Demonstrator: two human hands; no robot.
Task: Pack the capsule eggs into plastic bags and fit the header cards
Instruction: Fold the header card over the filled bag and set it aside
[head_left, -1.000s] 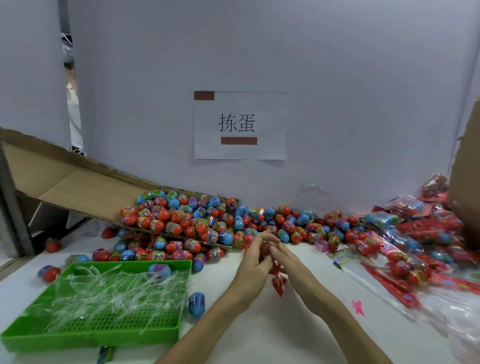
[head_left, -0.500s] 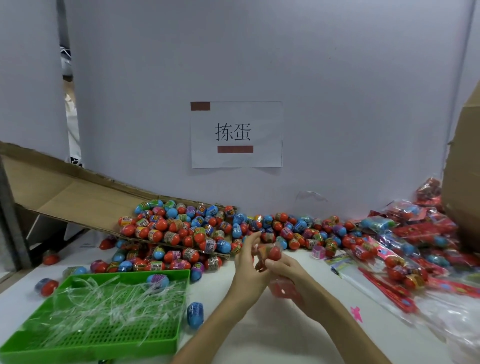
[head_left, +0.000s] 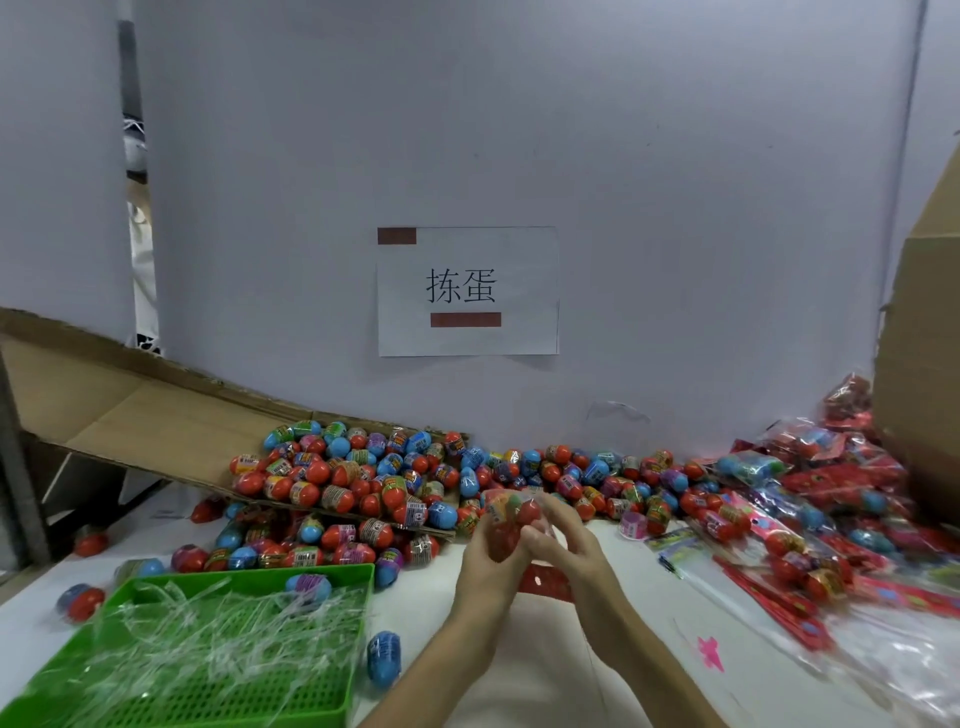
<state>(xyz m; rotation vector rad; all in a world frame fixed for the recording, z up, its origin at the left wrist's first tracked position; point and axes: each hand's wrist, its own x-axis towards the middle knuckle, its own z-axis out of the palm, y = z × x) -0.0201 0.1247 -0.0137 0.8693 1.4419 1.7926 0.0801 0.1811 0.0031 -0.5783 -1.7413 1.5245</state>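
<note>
left hand (head_left: 485, 552): fingers curled round the near side of a small plastic bag (head_left: 511, 512), raised just above the worktop (head_left: 639, 582).
right hand (head_left: 569, 540): closed on the same bag from the other side, fingertips at its upper end. Both hands grip it together.
plastic bag: clear film with what look like 2 or 3 capsule eggs inside. We cannot count them past the fingers. It sits in front of the loose pile of capsule eggs (head_left: 389, 478).
header card (head_left: 545, 579): a red strip shows below the hands between the wrists, and we take it for the card. Whether either hand grips it we cannot tell.
handling: we judge the filled bag light. The eggs are hard, smooth shells that roll against each other, and the film is thin, soft and slippery — it will crumple rather than keep a shape.
where to hold: we would cup the eggs through the film with 1 hand and pinch the empty mouth flat with the other, leaving a flat edge for the card.
risk: a loose mouth lets an egg slide out — the card is stiff but would crease if squeezed.
nearby: packed bags (head_left: 831, 499) on the right, and a green tray (head_left: 223, 576) of clear strips on the left.
</note>
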